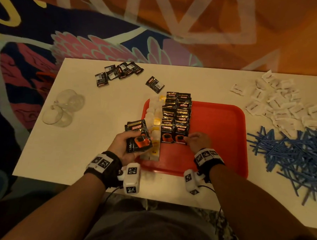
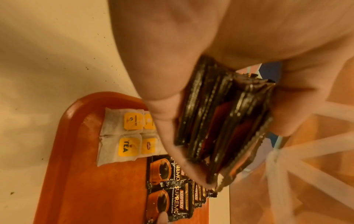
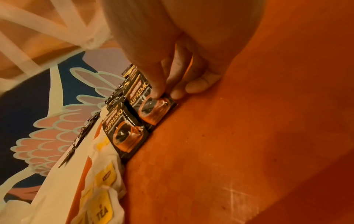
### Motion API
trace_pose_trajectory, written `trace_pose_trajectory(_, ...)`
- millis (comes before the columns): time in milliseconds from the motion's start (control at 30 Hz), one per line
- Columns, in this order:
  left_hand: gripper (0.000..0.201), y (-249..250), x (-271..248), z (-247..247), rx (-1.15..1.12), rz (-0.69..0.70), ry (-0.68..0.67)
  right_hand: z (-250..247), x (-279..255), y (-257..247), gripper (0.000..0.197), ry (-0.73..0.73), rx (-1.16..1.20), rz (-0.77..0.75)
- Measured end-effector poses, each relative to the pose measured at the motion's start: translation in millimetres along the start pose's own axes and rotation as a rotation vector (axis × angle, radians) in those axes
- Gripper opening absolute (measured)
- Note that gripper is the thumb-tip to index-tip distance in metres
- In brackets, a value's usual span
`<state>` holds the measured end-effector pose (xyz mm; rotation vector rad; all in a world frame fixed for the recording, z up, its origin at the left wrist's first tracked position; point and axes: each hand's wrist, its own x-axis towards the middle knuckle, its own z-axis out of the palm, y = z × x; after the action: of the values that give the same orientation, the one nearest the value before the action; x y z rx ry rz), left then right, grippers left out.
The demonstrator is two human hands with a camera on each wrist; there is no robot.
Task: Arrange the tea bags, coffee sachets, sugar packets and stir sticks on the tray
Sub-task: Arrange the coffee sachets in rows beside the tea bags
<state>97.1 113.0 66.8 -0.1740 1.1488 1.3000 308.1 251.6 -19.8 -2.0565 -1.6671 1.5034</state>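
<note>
Fingertips (image 3: 159,92) of the right hand (image 1: 198,140) pinch the nearest coffee sachet (image 1: 181,136), which lies flat with its long axis pointing away, ending two overlapped rows on the red tray (image 1: 226,133). Just left, the left hand (image 1: 124,145) grips a sachet stack (image 1: 138,137) over the tea bags (image 1: 155,119). Sugar packets (image 1: 282,103) and blue stir sticks (image 1: 294,154) lie far right.

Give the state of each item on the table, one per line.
Tray: partly filled.
Tea bags: rowed on tray.
Coffee sachets: two rows on tray.
Stack: held in left hand.
Right hand: pinching nearest sachet.
Sugar packets: piled off tray.
Stir sticks: piled off tray.
</note>
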Motion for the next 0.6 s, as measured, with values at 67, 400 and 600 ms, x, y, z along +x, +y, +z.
trace_pose_trajectory(67,0.062,0,0,-2,0.014,0.011,-0.001,2,2,1,0.015,0.0,0.009,-0.001)
trace_pose_trajectory(400,0.051,-4,11,-9,0.243,0.037,0.074,1,3,2,0.02,0.028,-0.013,0.017)
trace_pose_trajectory(600,0.041,-1,17,4,0.371,0.09,0.069,-7,-11,-6,0.021,0.061,0.005,-0.04)
